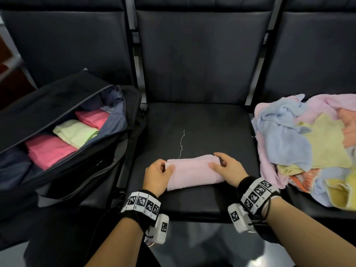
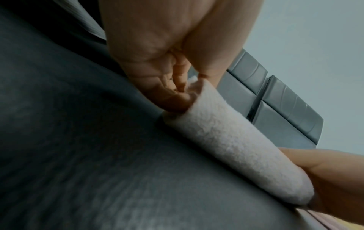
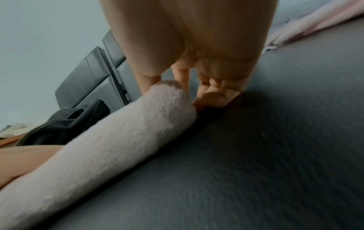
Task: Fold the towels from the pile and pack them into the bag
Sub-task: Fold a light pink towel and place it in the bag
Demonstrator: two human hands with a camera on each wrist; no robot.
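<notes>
At lower centre, the left hand (image 1: 156, 175) and right hand (image 1: 228, 169) each gripped an end of the folded pink towel (image 1: 192, 173) on the seat (image 1: 192, 128).

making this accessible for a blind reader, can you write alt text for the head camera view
Two hands, left hand and right hand, grip the ends of a folded pink towel on a dark seat. An open black bag with folded towels sits left; a pile of loose towels lies right.

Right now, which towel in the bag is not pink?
The pale green towel in the black bag. It lies between two pink towels, the only one that colour.
</notes>
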